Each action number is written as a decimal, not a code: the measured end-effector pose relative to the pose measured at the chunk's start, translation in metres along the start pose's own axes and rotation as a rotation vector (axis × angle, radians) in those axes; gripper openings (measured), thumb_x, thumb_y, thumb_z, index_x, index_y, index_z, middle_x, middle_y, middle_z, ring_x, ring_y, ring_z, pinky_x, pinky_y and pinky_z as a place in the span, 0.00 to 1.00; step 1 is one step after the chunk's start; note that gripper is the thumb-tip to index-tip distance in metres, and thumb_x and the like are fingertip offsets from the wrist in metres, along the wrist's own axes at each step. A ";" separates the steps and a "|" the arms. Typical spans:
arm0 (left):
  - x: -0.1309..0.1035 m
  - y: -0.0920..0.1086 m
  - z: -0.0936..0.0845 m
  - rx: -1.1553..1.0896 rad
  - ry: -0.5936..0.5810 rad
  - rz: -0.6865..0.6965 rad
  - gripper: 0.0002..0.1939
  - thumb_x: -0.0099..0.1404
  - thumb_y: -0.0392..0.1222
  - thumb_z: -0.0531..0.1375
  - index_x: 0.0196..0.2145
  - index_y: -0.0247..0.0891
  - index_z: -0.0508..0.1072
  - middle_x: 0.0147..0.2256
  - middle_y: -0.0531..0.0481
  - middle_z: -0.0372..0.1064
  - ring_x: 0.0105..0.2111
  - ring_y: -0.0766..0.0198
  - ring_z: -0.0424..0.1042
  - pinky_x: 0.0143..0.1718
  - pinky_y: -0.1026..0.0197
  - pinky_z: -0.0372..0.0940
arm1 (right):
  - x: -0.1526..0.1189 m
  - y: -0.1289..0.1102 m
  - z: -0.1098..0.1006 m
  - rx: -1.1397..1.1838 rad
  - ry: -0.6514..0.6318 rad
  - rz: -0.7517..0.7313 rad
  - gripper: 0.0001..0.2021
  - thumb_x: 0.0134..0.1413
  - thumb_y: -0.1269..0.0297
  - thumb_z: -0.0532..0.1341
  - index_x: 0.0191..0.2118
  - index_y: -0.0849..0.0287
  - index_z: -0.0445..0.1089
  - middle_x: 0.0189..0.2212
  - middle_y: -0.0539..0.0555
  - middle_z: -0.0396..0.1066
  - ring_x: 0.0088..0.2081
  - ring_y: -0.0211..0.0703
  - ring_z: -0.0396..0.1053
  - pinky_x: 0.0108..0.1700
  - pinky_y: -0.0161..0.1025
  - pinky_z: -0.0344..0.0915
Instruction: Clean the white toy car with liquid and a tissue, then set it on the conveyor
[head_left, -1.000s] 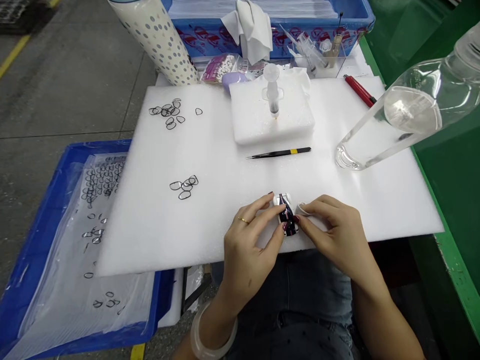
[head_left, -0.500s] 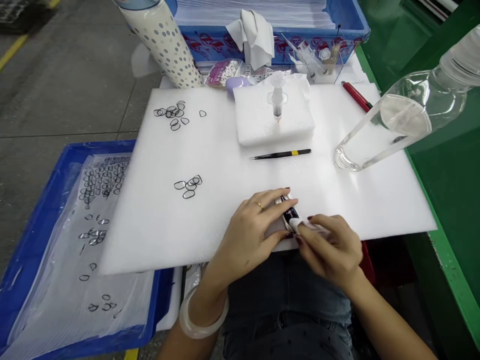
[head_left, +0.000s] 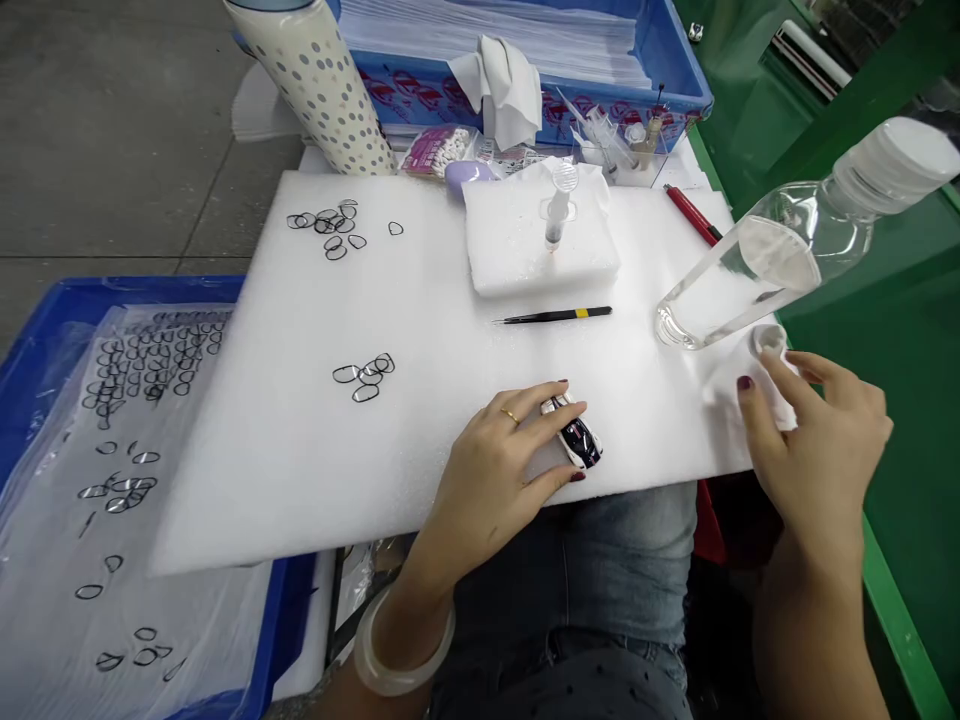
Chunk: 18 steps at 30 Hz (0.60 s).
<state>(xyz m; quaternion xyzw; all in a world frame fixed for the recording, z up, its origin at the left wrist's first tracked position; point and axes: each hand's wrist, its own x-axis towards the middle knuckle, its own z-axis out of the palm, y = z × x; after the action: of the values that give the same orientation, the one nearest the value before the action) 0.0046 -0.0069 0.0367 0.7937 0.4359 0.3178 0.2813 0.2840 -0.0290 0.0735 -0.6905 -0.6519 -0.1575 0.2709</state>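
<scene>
My left hand [head_left: 499,470] rests on the white foam sheet [head_left: 420,330] near its front edge, thumb and fingers holding a small dark glossy part with white edges [head_left: 576,437]. My right hand [head_left: 821,440] is off to the right by the sheet's corner, fingers closed on a small white wipe [head_left: 772,375]. It hovers just beside the base of a clear plastic bottle [head_left: 757,265] that leans to the right. Black tweezers with a yellow band [head_left: 555,316] lie on the foam behind my left hand.
A syringe [head_left: 556,208] stands in a white foam block [head_left: 540,240]. Thin black rings lie in two clusters [head_left: 364,375] [head_left: 326,222] on the sheet. The blue tray [head_left: 45,330] at left holds several more. A dotted cylinder [head_left: 322,80], blue bin [head_left: 525,60] and red pen [head_left: 694,215] sit behind.
My right hand has left the dark part and moved right with the wipe to the bottle's base. My left hand stays holding the part on the foam.
</scene>
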 end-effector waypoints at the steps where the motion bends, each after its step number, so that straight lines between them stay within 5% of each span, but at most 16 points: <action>1: -0.001 -0.001 -0.001 -0.025 0.003 -0.009 0.29 0.59 0.46 0.70 0.57 0.45 0.71 0.59 0.44 0.69 0.57 0.48 0.68 0.55 0.43 0.68 | -0.001 -0.005 0.001 -0.021 0.019 -0.002 0.10 0.61 0.63 0.63 0.47 0.56 0.77 0.47 0.63 0.74 0.48 0.61 0.70 0.47 0.53 0.62; 5: -0.004 -0.003 -0.009 -0.170 0.081 -0.082 0.31 0.61 0.59 0.66 0.59 0.46 0.70 0.58 0.43 0.68 0.59 0.49 0.68 0.58 0.46 0.67 | -0.021 -0.075 0.020 0.286 -0.072 -0.128 0.19 0.59 0.61 0.64 0.54 0.59 0.69 0.40 0.58 0.76 0.40 0.53 0.73 0.43 0.49 0.67; 7: -0.007 -0.003 -0.012 -0.181 0.145 -0.121 0.25 0.66 0.57 0.62 0.56 0.46 0.73 0.56 0.44 0.70 0.57 0.51 0.69 0.58 0.48 0.67 | -0.032 -0.107 0.029 0.372 -0.198 -0.203 0.24 0.60 0.63 0.62 0.60 0.62 0.62 0.40 0.58 0.77 0.38 0.51 0.72 0.40 0.48 0.68; 9: -0.010 -0.002 -0.013 -0.141 0.185 -0.156 0.18 0.68 0.52 0.62 0.53 0.46 0.75 0.53 0.46 0.71 0.55 0.53 0.71 0.56 0.49 0.68 | -0.038 -0.109 0.028 0.374 -0.221 -0.197 0.25 0.60 0.67 0.61 0.63 0.60 0.60 0.41 0.57 0.77 0.38 0.50 0.72 0.40 0.48 0.68; 11: -0.011 0.000 -0.012 -0.096 0.202 -0.166 0.13 0.69 0.46 0.62 0.50 0.46 0.76 0.51 0.48 0.73 0.52 0.55 0.73 0.54 0.51 0.70 | -0.039 -0.071 0.017 0.310 -0.136 -0.078 0.26 0.59 0.67 0.62 0.62 0.56 0.62 0.43 0.57 0.76 0.40 0.49 0.73 0.43 0.48 0.69; 14: -0.012 0.002 -0.010 -0.056 0.208 -0.120 0.11 0.68 0.42 0.62 0.48 0.44 0.77 0.49 0.49 0.75 0.49 0.58 0.75 0.51 0.54 0.71 | -0.031 0.042 -0.007 0.075 0.056 0.257 0.26 0.52 0.65 0.67 0.58 0.55 0.69 0.46 0.58 0.76 0.40 0.51 0.75 0.47 0.50 0.69; 16: -0.011 0.003 -0.008 -0.030 0.205 -0.088 0.10 0.68 0.41 0.62 0.47 0.43 0.77 0.48 0.49 0.75 0.48 0.58 0.75 0.51 0.54 0.71 | -0.023 0.122 -0.016 -0.105 0.015 0.524 0.27 0.45 0.67 0.70 0.55 0.57 0.72 0.39 0.58 0.78 0.35 0.50 0.75 0.46 0.51 0.68; 18: -0.011 0.002 -0.008 0.006 0.203 -0.074 0.10 0.68 0.41 0.62 0.47 0.43 0.77 0.48 0.49 0.75 0.48 0.57 0.75 0.51 0.54 0.71 | -0.021 0.176 -0.019 -0.241 -0.070 0.695 0.28 0.40 0.68 0.72 0.52 0.62 0.73 0.34 0.59 0.78 0.35 0.55 0.75 0.48 0.56 0.66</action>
<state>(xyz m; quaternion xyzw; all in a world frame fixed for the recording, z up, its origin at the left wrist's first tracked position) -0.0046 -0.0162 0.0405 0.7415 0.4921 0.3845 0.2452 0.4575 -0.0581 0.0475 -0.9027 -0.3640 -0.1080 0.2024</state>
